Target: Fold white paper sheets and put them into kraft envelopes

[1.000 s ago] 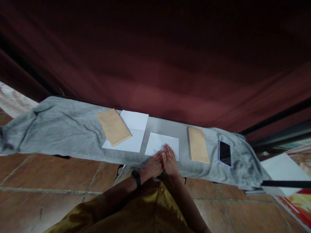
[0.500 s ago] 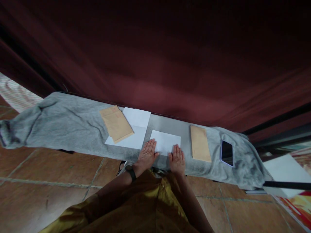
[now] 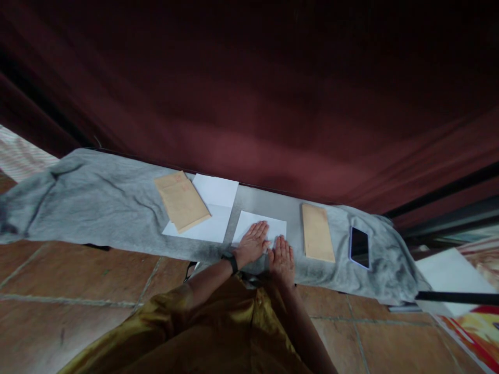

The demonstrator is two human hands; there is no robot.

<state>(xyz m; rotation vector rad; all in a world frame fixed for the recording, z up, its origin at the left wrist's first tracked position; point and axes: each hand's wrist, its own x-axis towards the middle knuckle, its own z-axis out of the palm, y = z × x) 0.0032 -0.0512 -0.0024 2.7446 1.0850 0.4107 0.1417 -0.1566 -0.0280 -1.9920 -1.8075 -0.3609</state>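
A white sheet of paper (image 3: 245, 222), seemingly folded, lies flat before me on the grey cloth. My left hand (image 3: 254, 242) rests on its middle, palm down with the fingers stretched out. At the sheet's lower right corner lies my right hand (image 3: 282, 261), flat too, its fingers pointing away from me. Just left of this sheet is a larger white paper (image 3: 218, 218) with a crease across it. Brown envelopes (image 3: 181, 200) lie askew over its left part. To the right of my right hand sits another stack of brown envelopes (image 3: 318, 232).
The grey cloth (image 3: 109, 202) covers a long narrow surface. A phone (image 3: 359, 247) with a dark screen lies on it at the right. Behind hangs a dark red curtain (image 3: 249, 114). White board or paper (image 3: 454, 278) stands past the right end, above the tiled floor (image 3: 97, 270).
My left hand has slid right and inward, from the left edge of the sheet onto its middle. My right hand stays near the lower right corner. The view has shifted slightly.
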